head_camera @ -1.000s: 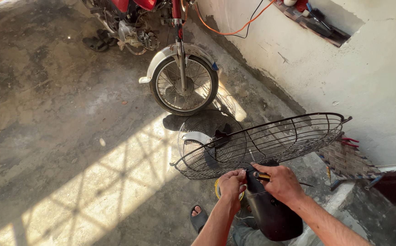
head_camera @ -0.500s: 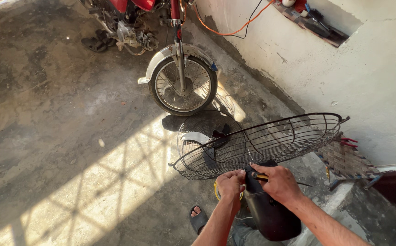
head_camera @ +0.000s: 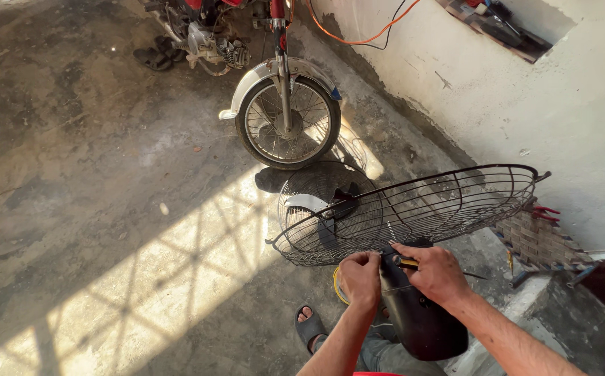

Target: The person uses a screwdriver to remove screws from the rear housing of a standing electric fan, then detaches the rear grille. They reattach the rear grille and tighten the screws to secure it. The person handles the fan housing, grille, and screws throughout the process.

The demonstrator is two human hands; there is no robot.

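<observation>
Head view: both hands pinching half-hidden yellow-handled tool against fan guard.

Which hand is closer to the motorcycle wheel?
Left. The left hand grips the fan guard almost straight below the motorcycle wheel; the right hand holds a yellow-handled tool farther right.
</observation>
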